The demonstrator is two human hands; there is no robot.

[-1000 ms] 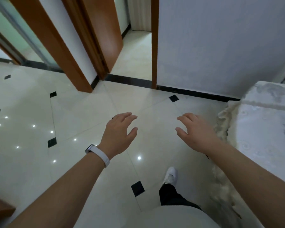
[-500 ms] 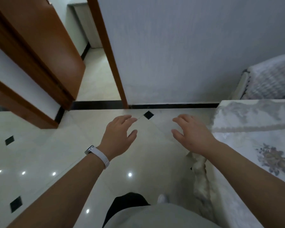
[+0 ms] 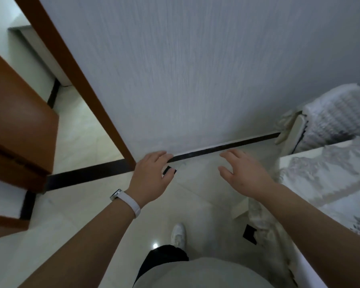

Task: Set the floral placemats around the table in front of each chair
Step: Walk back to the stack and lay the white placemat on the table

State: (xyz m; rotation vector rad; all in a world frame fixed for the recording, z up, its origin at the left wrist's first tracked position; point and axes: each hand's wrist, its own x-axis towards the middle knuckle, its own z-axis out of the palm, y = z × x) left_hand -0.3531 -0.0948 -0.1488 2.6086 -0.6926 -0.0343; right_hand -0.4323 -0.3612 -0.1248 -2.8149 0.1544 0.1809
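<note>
My left hand (image 3: 149,178), with a white band on its wrist, is stretched out over the pale floor, fingers apart and empty. My right hand (image 3: 244,175) is out beside it, also empty with spread fingers, just left of the table's corner. The table (image 3: 328,183) at the right edge carries a white cloth with a grey flower print. A chair (image 3: 333,119) with a white knitted cover stands beyond it against the wall. No separate floral placemat shows in this view.
A grey-white wall (image 3: 195,69) with a dark skirting fills the view ahead. A brown door frame (image 3: 81,84) and an open wooden door (image 3: 19,125) lie to the left. My white shoe (image 3: 178,233) stands on the tiled floor.
The view has swung right and nearer the wall; the doorways slid left and the table and covered chair came further into view. Both hands stayed open and empty.
</note>
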